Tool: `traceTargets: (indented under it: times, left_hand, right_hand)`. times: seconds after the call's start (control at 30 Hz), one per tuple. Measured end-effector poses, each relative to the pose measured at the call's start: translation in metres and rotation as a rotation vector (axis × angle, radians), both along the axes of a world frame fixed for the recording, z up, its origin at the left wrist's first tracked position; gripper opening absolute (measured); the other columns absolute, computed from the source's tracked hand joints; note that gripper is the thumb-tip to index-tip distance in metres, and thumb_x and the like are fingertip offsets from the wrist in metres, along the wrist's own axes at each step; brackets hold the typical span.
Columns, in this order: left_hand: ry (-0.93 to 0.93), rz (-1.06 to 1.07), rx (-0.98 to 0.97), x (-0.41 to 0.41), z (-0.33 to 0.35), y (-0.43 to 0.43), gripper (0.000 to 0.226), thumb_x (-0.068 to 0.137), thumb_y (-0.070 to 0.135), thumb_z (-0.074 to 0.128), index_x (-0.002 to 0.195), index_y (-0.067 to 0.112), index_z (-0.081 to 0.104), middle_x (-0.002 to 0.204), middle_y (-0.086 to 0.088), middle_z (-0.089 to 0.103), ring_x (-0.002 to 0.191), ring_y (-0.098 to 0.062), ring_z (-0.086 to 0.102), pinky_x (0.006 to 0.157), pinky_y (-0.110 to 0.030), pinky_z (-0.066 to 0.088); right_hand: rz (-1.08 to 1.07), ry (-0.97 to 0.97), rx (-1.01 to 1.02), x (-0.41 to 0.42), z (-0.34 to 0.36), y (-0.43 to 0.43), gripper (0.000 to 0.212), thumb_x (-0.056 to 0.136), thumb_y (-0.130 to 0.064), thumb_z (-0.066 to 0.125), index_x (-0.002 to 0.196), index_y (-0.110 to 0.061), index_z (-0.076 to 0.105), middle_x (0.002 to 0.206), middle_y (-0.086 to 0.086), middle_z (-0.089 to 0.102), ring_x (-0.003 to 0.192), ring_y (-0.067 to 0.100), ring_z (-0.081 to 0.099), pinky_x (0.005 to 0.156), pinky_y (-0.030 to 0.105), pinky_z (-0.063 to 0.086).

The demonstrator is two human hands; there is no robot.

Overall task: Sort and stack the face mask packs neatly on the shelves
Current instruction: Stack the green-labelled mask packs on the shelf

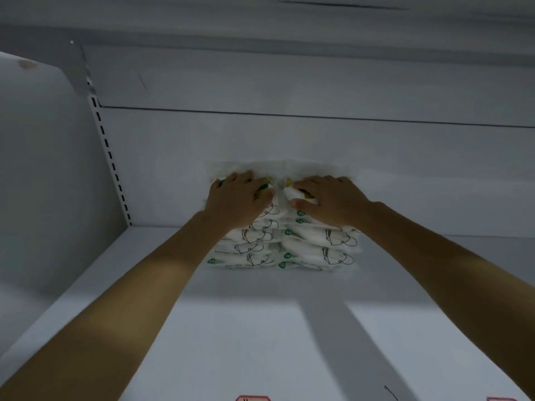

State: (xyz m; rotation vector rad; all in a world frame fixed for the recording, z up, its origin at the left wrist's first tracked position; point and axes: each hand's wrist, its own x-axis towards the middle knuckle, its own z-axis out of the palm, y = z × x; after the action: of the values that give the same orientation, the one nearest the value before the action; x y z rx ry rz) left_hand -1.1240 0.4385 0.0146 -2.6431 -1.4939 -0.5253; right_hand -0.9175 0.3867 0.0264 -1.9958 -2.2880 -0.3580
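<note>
Resting on two side-by-side stacks of face mask packs (285, 241) at 12 o'clock on the shelf (231, 328), both hands press down. Left hand (236, 198) and right hand (330, 199) have fingers spread flat, gripping nothing.

Slotted upright rail (111, 160) at the left rear corner, red-edged labels (252, 398) along the near edge.
</note>
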Motion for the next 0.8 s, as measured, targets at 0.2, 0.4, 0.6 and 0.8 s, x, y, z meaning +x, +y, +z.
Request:
traceTargets:
  times: [0.2,0.4,0.6,0.8]
  left_hand:
    - [-0.073,-0.068,0.27,-0.011,0.008,-0.013,0.069,0.09,0.053,0.015,0.126,0.018,0.062,0.135,-0.005,0.058,0.119,-0.028,0.057,0.098,-0.044,0.042]
    - [-0.122,-0.188,0.298,-0.002,0.021,-0.057,0.057,0.091,0.044,0.03,0.115,0.009,0.068,0.112,-0.012,0.07,0.099,-0.032,0.066,0.086,-0.043,0.048]
    - [-0.113,-0.291,0.254,0.055,0.037,-0.113,0.064,0.09,0.051,0.029,0.132,0.012,0.057,0.127,-0.01,0.063,0.113,-0.03,0.058,0.092,-0.04,0.045]
    - [-0.001,-0.459,0.231,0.177,0.058,-0.199,0.055,0.099,0.048,0.039,0.149,0.025,0.031,0.15,0.002,0.041,0.133,-0.02,0.04,0.101,-0.032,0.033]
  right_hand:
    - [0.044,0.011,0.35,-0.008,0.005,-0.016,0.056,0.094,-0.052,0.045,0.131,-0.012,0.055,0.128,0.013,0.057,0.113,0.031,0.055,0.095,0.042,0.041]
    - [0.089,-0.01,0.361,-0.007,0.005,-0.049,0.06,0.088,-0.056,0.036,0.113,-0.01,0.065,0.103,0.011,0.067,0.089,0.031,0.062,0.08,0.039,0.044]
    - [0.074,-0.042,0.343,0.039,0.016,-0.123,0.064,0.088,-0.06,0.038,0.116,-0.01,0.065,0.106,0.011,0.068,0.09,0.03,0.064,0.081,0.038,0.045]
    - [-0.134,-0.095,0.335,0.142,0.041,-0.243,0.073,0.086,-0.067,0.035,0.128,-0.012,0.059,0.119,0.011,0.066,0.1,0.031,0.064,0.086,0.04,0.047]
